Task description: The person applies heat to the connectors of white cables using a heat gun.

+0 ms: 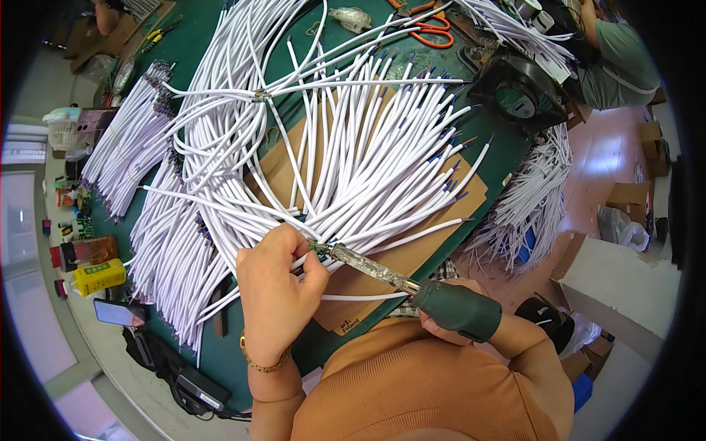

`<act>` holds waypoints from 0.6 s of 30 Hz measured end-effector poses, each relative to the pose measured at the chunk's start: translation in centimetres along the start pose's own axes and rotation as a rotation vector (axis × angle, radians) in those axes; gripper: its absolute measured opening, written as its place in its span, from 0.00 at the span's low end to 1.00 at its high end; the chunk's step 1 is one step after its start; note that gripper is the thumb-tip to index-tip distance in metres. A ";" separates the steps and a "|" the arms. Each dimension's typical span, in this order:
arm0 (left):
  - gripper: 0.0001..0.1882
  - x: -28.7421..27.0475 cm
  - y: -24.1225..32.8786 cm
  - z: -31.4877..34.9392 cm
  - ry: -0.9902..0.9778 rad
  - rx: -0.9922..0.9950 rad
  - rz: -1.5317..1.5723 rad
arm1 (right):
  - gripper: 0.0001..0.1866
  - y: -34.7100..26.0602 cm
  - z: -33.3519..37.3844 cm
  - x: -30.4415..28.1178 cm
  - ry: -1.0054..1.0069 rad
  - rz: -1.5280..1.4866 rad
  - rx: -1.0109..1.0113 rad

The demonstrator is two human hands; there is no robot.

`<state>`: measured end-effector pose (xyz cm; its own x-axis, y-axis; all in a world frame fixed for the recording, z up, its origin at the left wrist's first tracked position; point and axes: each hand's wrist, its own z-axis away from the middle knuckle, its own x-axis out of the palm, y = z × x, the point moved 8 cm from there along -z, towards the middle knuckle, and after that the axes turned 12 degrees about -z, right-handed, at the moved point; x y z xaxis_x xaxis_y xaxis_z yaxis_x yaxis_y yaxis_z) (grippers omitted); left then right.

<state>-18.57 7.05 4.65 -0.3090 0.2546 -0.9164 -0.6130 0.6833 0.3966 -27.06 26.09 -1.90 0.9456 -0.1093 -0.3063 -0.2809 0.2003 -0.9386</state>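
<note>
My right hand [450,332] is wrapped round the dark green handle of a soldering iron [457,310], whose scorched metal barrel points up and left. The iron's tip meets a small green circuit board [318,248] at the end of a white cable. My left hand [276,283] is closed in a pinch beside that board; its fingertips partly hide what they hold, which looks like the board's cable end. Many white cables [390,176] with blue and brown wire ends fan out beyond, over a sheet of brown cardboard [357,309].
Bundles of white cables [176,272] cover the left of the green table [312,360]. A black fan [518,95] and orange-handled scissors [434,33] lie at the far right. A yellow bottle [99,277], a phone [120,312] and a black power adapter [200,388] line the left edge. Another person's sleeve [621,62] shows at far right.
</note>
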 end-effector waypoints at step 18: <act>0.05 0.5 0.1 -0.1 -0.120 -0.016 -0.104 | 0.10 -0.1 0.4 -0.3 -0.020 0.131 -0.076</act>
<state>-18.88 7.20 4.22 -0.1550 0.2635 -0.9521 -0.6488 0.6996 0.2993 -27.25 26.50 -1.59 0.9029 -0.0676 -0.4245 -0.4130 0.1372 -0.9003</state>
